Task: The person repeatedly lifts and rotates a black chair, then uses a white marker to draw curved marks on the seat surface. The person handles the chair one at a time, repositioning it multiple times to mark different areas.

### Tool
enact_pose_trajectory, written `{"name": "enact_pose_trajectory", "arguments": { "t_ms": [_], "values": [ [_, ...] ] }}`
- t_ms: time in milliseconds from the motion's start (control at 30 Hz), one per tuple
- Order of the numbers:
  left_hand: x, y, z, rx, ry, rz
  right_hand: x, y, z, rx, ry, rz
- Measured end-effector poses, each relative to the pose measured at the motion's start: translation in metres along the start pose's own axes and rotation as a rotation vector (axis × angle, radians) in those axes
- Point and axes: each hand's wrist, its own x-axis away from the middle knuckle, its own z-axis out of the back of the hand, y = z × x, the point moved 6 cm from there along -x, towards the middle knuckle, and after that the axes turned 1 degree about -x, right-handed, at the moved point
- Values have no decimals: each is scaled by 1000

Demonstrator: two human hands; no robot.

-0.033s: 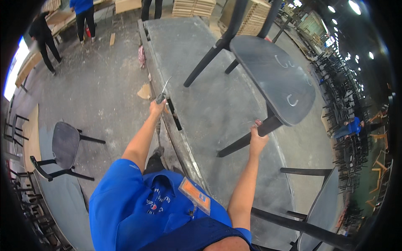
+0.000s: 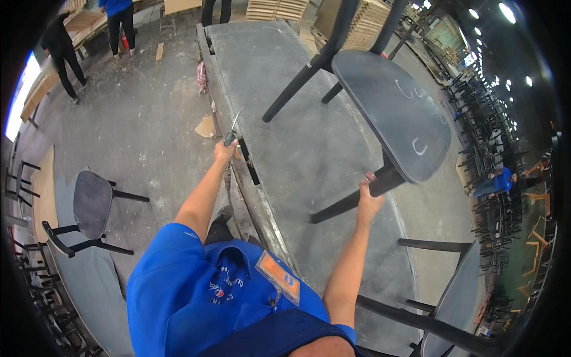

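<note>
**Chair leg gripped, tool held at bench edge**

A black chair [image 2: 386, 113], lying tipped on the grey workbench [image 2: 297, 149], is gripped by one leg in the closed right hand [image 2: 369, 199]. A thin metal tool [image 2: 233, 128] is clenched in the left hand [image 2: 225, 152] at the bench's left edge.

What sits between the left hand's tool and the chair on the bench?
Nothing visible. The left hand holds a thin metal tool at the bench's near edge; only bare bench top lies between it and the upturned dark chair. The right hand grips a chair leg.
</note>
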Motion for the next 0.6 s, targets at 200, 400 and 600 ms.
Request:
{"name": "enact_pose_trajectory", "arguments": {
  "t_ms": [200, 400, 600],
  "values": [
    [-41, -10, -37, -216, -68, -74, 1, -3, -5, -83, -3, -19],
    [-5, -13, -68, -368, -204, -356, -9, -6, -16, -269, 42, -59],
    [77, 126, -59, -106, -160, -1229, -9, -18, -16, -261, -16, -112]
  ]
}}
